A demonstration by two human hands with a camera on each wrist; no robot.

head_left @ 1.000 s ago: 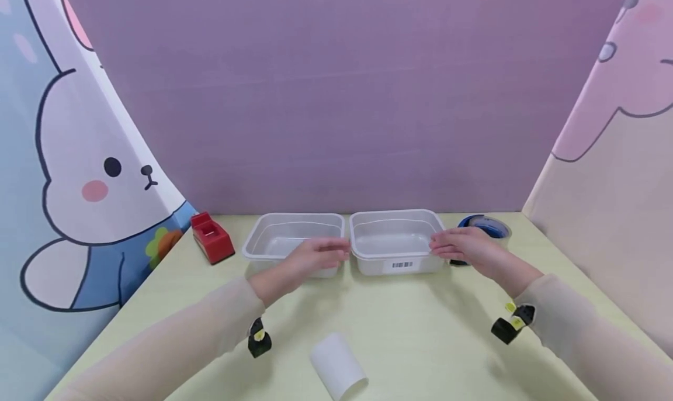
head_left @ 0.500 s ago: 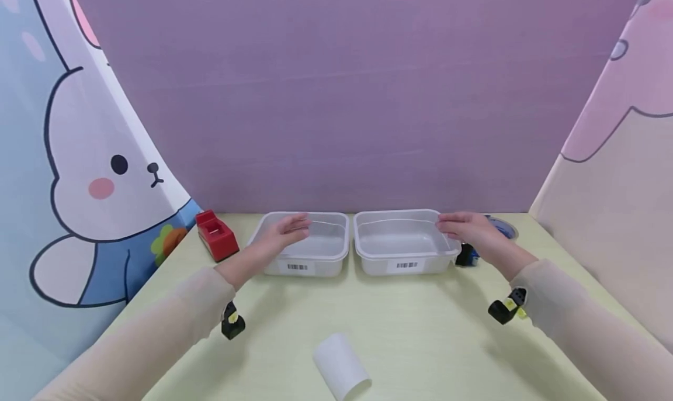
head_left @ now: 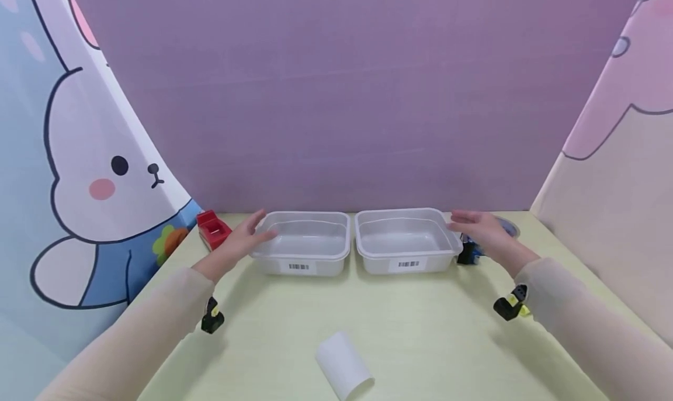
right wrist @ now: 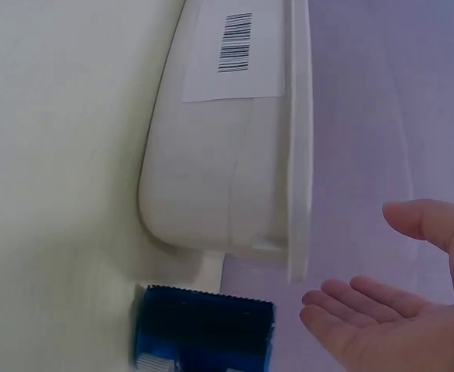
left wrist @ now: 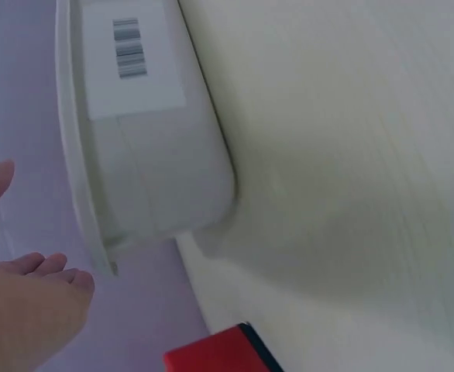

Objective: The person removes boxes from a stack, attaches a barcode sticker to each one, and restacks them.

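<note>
Two clear tubs stand side by side: the left tub [head_left: 305,243] and the right tub [head_left: 406,239], each with one barcode label. There is one red dispenser [head_left: 212,228], one blue dispenser [head_left: 469,252], one white roll [head_left: 344,372], and two hands, the left hand [head_left: 243,241] and the right hand [head_left: 481,231].

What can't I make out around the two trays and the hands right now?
- Blue tape dispenser: head view, mostly hidden behind the right hand and right tray; right wrist view cuts it at the bottom edge.
- Red tape dispenser: partly behind the left hand; left wrist view shows only a corner.
- Barcode labels: too small to read.
</note>
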